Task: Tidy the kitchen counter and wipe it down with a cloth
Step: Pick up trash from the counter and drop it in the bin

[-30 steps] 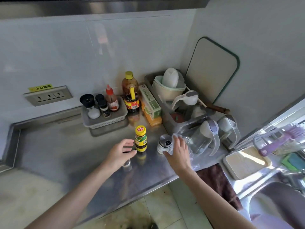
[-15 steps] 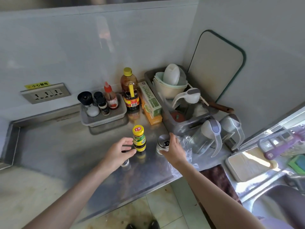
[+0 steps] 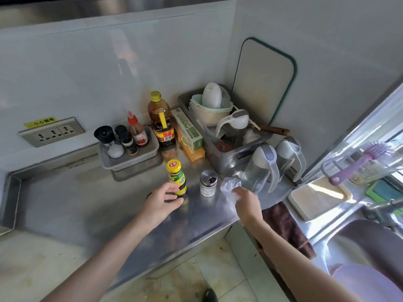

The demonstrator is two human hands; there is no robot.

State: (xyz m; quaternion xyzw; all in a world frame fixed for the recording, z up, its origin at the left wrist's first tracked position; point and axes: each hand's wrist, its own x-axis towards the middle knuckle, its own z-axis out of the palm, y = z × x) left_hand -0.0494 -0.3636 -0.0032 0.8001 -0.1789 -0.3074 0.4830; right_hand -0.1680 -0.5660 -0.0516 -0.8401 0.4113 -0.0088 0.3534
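Left hand (image 3: 162,199): reaches over the counter (image 3: 76,203), fingers curled round a small dark item just in front of the yellow-capped bottle (image 3: 176,177); what the item is cannot be made out, as the hand hides most of it.
Right hand (image 3: 247,201): its grip is closed on a crumpled clear plastic bag (image 3: 229,185), held just right of the salt shaker (image 3: 208,183).
Yellow-capped bottle: stands upright mid-counter, the left fingertips beside its base.
Salt shaker: upright, metal-topped, between the bottle and the bag.
Basket (image 3: 130,156): grey, against the back wall, holding a grinder, small dark jars and a red-capped sauce bottle (image 3: 137,132).
Oil bottle (image 3: 161,119): tall, just right of the basket, beside a green box (image 3: 189,134).
Dish bin (image 3: 226,159): in the corner with bowls and a jug; two clear pitchers stand at its right.
Brown cloth (image 3: 287,229): draped over the counter's front edge, near the sink (image 3: 368,243), touched by neither hand.
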